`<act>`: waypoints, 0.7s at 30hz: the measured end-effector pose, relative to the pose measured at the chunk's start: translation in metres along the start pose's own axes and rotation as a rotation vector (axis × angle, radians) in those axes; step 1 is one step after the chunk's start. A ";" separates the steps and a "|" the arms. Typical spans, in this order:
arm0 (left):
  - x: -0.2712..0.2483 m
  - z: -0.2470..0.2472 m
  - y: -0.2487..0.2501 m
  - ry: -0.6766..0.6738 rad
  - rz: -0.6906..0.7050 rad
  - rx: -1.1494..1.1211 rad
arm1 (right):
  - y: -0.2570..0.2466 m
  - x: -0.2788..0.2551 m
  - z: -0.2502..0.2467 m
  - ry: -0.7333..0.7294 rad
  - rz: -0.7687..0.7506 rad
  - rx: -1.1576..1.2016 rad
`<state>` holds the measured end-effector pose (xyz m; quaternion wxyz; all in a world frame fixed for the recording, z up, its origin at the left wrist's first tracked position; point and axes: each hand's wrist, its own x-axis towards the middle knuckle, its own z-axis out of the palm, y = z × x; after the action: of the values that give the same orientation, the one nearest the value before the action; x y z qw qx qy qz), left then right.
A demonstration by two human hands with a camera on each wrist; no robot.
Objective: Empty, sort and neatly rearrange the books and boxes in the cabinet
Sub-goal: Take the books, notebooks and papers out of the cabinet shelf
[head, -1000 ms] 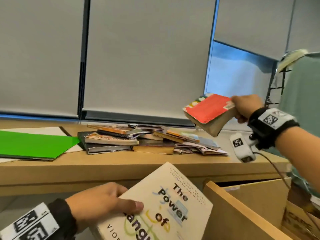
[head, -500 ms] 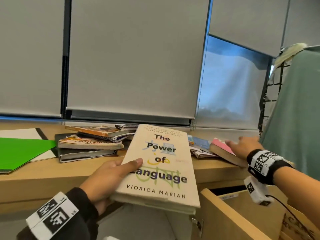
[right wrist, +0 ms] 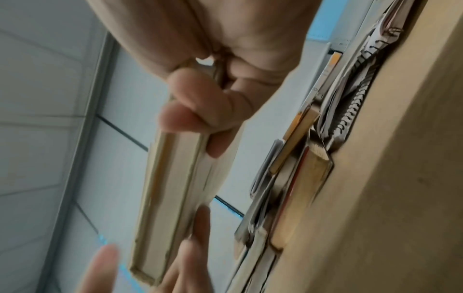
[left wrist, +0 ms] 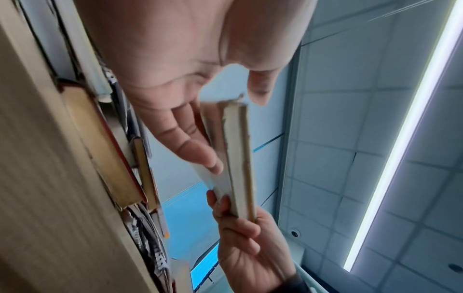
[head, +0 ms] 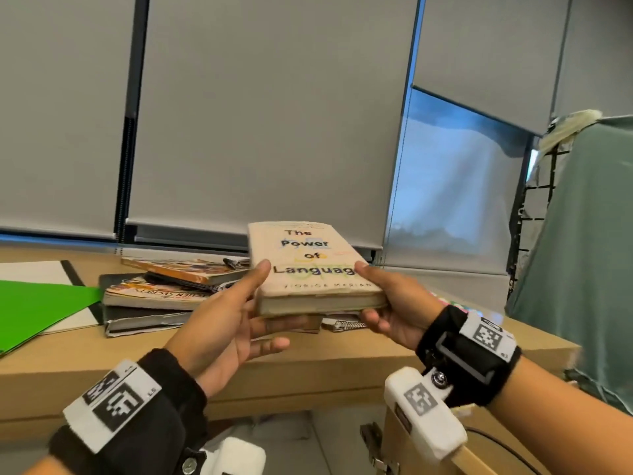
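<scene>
A cream book titled "The Power of Language" (head: 308, 262) is held level above the pile of books (head: 161, 293) on the wooden cabinet top (head: 308, 365). My left hand (head: 236, 313) holds its left edge, thumb on the cover and fingers underneath. My right hand (head: 390, 303) grips the right edge with its fingers curled under. The left wrist view shows the book (left wrist: 238, 158) edge-on, with my right hand (left wrist: 245, 247) on its far end. In the right wrist view my right hand (right wrist: 213, 103) wraps the book (right wrist: 170, 188) near one corner.
A green folder (head: 37, 306) lies at the left of the cabinet top. A spiral notebook (head: 346, 325) and a pink book (head: 455, 303) lie behind my right hand. An open cabinet door (head: 479, 464) juts out at lower right. Something covered in green cloth (head: 582, 252) stands at the right.
My left hand lifted the cream book from below up over the cabinet top. My right hand set the red-covered book down on the cabinet and took hold of the cream book's right edge.
</scene>
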<state>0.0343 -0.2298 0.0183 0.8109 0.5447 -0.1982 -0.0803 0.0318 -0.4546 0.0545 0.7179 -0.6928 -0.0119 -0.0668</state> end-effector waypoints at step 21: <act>-0.019 -0.089 -0.009 0.093 -0.043 0.227 | 0.021 0.114 -0.061 0.460 0.193 -0.275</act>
<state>0.0541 -0.1507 -0.0237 0.7503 0.6404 -0.1566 -0.0494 0.1424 -0.5237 0.0436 0.6040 -0.7484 0.2266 -0.1544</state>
